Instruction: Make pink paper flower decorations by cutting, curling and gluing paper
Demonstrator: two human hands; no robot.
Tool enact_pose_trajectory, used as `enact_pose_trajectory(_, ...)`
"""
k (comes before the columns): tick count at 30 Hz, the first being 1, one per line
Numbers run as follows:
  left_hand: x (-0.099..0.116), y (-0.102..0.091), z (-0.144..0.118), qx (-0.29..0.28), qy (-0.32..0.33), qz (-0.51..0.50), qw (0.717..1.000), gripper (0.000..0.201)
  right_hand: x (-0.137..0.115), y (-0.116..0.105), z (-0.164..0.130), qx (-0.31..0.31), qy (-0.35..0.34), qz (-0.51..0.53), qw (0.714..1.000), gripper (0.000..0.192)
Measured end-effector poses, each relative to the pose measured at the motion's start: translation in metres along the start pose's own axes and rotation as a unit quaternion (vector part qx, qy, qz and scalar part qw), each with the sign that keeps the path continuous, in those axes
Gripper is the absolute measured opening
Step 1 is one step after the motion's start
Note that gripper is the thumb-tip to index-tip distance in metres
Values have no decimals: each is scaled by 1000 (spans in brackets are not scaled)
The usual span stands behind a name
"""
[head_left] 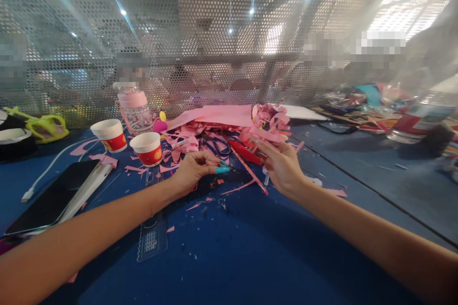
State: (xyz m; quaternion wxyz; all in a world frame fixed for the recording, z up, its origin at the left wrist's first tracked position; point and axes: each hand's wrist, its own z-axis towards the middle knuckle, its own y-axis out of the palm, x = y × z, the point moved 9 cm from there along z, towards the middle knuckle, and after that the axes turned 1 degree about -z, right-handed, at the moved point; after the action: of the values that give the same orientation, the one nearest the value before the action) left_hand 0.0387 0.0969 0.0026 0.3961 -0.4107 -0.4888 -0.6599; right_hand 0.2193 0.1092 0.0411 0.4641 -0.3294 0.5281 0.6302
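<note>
Our left hand (193,167) pinched a small teal object (222,169) in closed fingers above the blue surface (250,248); our right hand (281,164), fingers narrowly curled, gripped a long pink paper strip (250,171). Two paper cups (146,148) stood near pink scraps (200,140), contents unseen.

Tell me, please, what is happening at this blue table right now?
A person is working with pink paper. The left hand rests closed on the blue table, a teal nail showing. The right hand pinches a thin pink paper strip. Ahead lie pink paper scraps, blue-handled scissors and two red-and-white paper cups.
</note>
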Motion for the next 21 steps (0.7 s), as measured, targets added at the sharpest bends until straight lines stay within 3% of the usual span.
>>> enact_pose_trajectory(21,7,0,-1,5,27,61,998,12,-3,3,0,-7,-3,-10,1000,16)
